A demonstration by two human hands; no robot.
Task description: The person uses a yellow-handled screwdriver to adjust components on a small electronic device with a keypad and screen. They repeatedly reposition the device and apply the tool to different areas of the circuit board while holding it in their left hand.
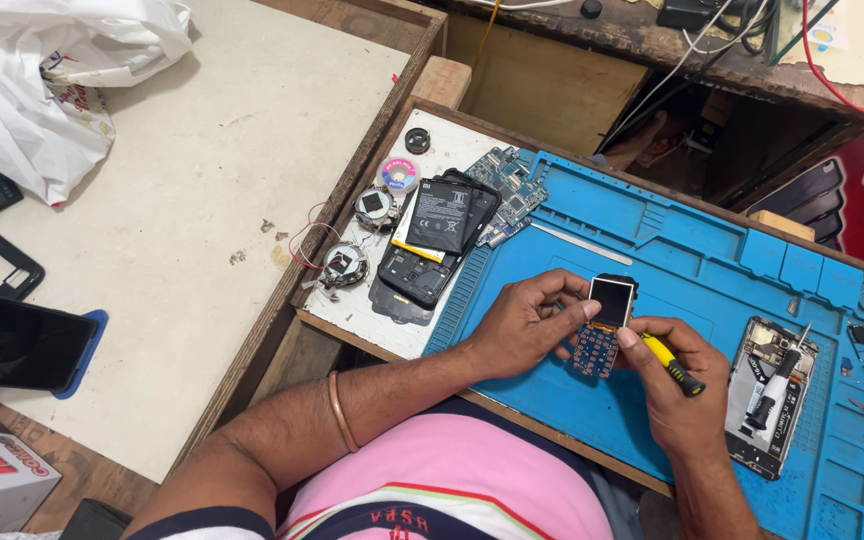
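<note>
A: Where is the small keypad phone board with its dark screen (604, 322) lying?

B: Centre of the blue silicone mat (652, 240), left hand (522, 325) fingers pinching it; right hand (674, 395), at four o'clock, is gripping a yellow-handled screwdriver (674, 365). Keeping the tip square seems wise.

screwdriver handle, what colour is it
Yellow with a black grip, held in the right hand; screwdriver shows in the head view.
</note>
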